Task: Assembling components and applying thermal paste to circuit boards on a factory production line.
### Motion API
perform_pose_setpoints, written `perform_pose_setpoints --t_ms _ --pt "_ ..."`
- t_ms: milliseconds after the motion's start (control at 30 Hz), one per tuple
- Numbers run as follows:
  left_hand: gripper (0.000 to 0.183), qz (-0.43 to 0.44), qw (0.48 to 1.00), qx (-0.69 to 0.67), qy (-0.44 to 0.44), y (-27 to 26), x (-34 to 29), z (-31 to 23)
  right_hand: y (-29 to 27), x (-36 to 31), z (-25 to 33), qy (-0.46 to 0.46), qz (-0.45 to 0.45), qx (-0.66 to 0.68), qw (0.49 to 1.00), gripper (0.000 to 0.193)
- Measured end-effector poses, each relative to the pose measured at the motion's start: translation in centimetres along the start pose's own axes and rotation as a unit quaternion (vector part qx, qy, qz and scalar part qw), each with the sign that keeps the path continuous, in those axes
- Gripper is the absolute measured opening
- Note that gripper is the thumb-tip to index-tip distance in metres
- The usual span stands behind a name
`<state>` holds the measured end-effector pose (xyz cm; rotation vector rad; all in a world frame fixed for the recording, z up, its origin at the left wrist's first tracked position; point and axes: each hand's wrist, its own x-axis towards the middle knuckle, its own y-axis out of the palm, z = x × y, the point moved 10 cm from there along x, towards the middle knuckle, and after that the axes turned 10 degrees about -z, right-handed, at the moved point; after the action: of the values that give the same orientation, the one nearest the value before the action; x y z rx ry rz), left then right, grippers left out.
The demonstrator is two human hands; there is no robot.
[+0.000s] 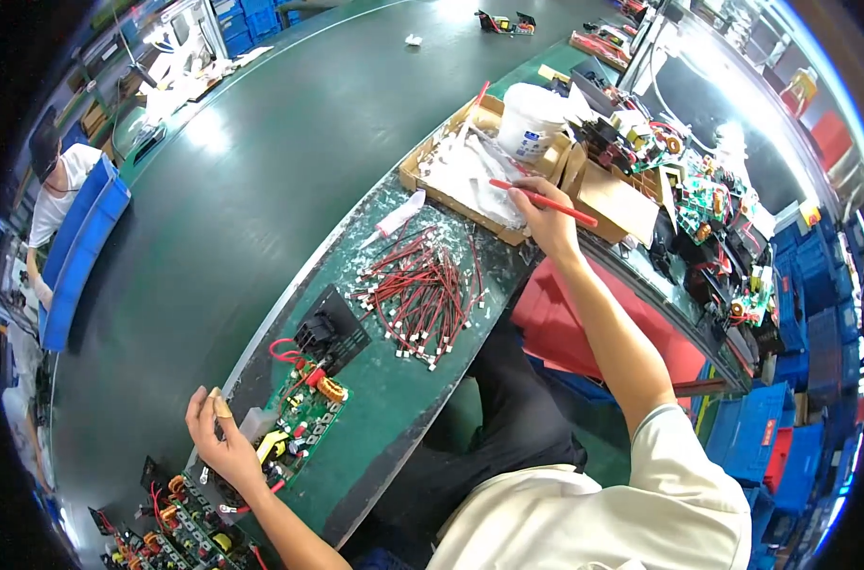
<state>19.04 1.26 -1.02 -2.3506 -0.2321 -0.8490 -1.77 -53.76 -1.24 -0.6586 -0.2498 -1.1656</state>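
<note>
In my right hand (549, 220) is a slim red stick-like tool (560, 205), gripped like a pen. Its far end is over a shallow cardboard tray (430, 193) lined with white, paste-smeared material. My left hand (225, 445) is beside a green circuit board (308, 432), its fingers curved and apart, a tan wrap around one fingertip. A coil, yellow parts and red wires sit on that board, and a black panel with a socket (329, 332) stands at its far end. Between my hands lies a loose pile of red and black cables (422, 294) with white plugs.
A white tube (394, 220) lies by the cables. Behind the tray stands a white bucket (530, 122); more boards (708, 204) are heaped to the right. Several boards (180, 522) sit at lower left. Across the green conveyor, a person holds a blue bin (88, 252).
</note>
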Motion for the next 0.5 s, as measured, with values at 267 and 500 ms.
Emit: perform_pose_setpoints --t_ms 267,500 --pt "0.02 0.007 1.0 -0.004 -0.02 -0.1 -0.2 0.3 1.1 0.2 0.5 0.026 -0.019 0.002 0.999 0.026" --pt "0.022 0.014 1.0 0.025 -0.004 -0.2 -0.1 0.3 0.5 1.6 1.4 0.069 0.042 -0.049 0.996 0.023"
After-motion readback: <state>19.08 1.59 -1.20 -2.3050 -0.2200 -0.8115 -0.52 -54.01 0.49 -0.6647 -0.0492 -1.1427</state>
